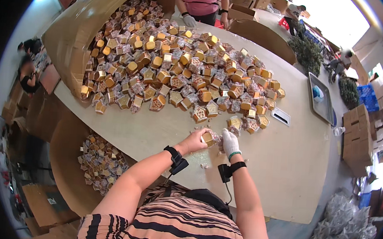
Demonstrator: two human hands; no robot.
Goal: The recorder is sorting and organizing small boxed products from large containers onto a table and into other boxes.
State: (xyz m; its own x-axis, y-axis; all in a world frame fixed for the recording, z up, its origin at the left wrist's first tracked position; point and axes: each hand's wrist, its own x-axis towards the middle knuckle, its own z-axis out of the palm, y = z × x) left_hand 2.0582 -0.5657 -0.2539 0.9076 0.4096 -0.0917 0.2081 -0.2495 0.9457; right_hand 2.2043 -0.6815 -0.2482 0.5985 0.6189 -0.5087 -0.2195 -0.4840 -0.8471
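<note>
My bare left hand [192, 142] grips a small gold house-shaped ornament [208, 139] with a crumbly, pinkish-clear coating on its right side. My right hand [230, 144], in a white knit glove with a green cuff, is beside that coated side. Its fingers are drawn together; whatever is between them is hidden. Small crumbs [204, 166] and glitter are scattered on the table under my hands. Just beyond them spreads a large heap of similar house ornaments [163, 76], gold with clear or reddish frosted parts.
The pale table [281, 170] carries a grey metal tray [321, 99] and a slotted white plate [281, 116]. A cardboard sheet [66, 39] curves around the heap's left side. Below left, a cardboard bin [64, 155] holds more ornaments. A person in pink [200, 0] stands across the table.
</note>
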